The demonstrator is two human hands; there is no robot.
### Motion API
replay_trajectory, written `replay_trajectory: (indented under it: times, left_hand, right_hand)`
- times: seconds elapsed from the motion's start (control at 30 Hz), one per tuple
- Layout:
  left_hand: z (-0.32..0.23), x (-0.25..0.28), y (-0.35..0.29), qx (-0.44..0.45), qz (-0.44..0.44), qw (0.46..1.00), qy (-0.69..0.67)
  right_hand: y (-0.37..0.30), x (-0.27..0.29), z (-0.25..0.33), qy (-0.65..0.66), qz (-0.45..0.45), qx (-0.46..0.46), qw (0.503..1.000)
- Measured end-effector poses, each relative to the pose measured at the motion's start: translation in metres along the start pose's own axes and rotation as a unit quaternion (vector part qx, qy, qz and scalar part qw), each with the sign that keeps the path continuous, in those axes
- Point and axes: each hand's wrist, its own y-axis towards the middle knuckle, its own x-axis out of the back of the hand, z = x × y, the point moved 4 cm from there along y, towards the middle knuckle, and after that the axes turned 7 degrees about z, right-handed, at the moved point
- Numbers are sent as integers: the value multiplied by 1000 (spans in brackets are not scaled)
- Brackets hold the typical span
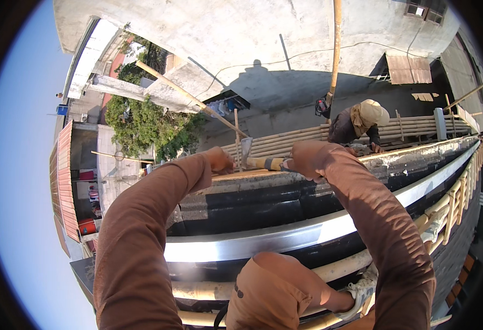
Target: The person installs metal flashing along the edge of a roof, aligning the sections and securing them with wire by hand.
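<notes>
My right hand (306, 158) is closed round the handle of a hammer (267, 163). The handle has a yellow part, and the grey metal head stands toward my left hand. My left hand (218, 160) is closed just left of the hammer head, fingers drawn together over the edge of a thin wooden board (246, 175). Whatever the left fingers pinch is too small or hidden to name. The board runs along the far edge of a rough concrete ledge (285, 182), below both hands.
A co-worker in a tan cap (370, 113) leans over the ledge at right. Bamboo poles (285, 142) form a platform beyond it; an upright pole (336, 49) rises behind. A shiny metal beam (258, 237) crosses before my knee, with more bamboo (203, 290) underneath.
</notes>
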Motion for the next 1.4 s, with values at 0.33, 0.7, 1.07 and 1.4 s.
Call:
replay_trajectory:
  times: [0.33, 0.7, 1.07, 1.4]
  left_hand:
    - [-24, 2, -24, 148, -8, 987, -66]
    - [-15, -3, -5, 16, 59, 928, 367]
    - [-14, 2, -13, 127, 21, 978, 166]
    - [-7, -1, -10, 94, 47, 972, 211]
  right_hand:
    - [12, 2, -8, 84, -88, 74, 990]
    - [14, 13, 5, 91, -69, 55, 992]
    - [11, 13, 14, 37, -171, 40, 984]
    - [7, 19, 12, 131, -233, 67, 961]
